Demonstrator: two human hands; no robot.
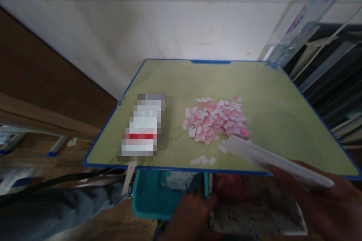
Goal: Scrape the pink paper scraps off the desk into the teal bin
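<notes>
My right hand (319, 192) is closed around a long, translucent white plastic strip (271, 160), whose far tip meets the near edge of a heap of small pink and white paper pieces (215, 120). The heap lies on the yellow-green folding table (271, 94) with a blue rim. Below the table's front edge, my left hand (198, 201) grips the right-hand rim of a teal plastic basin (149, 199). Whitish pieces (181, 180) lie inside the basin. Part of my left hand's fingers is hidden by the basin wall.
A blurred-out phone-like device (143, 126) rests on the table's left side. A clear plastic bottle (299, 34) stands at the back right corner. A stained tray-like piece (254, 211) is below the table, right of the basin. A grey-clothed limb (65, 207) is at lower left.
</notes>
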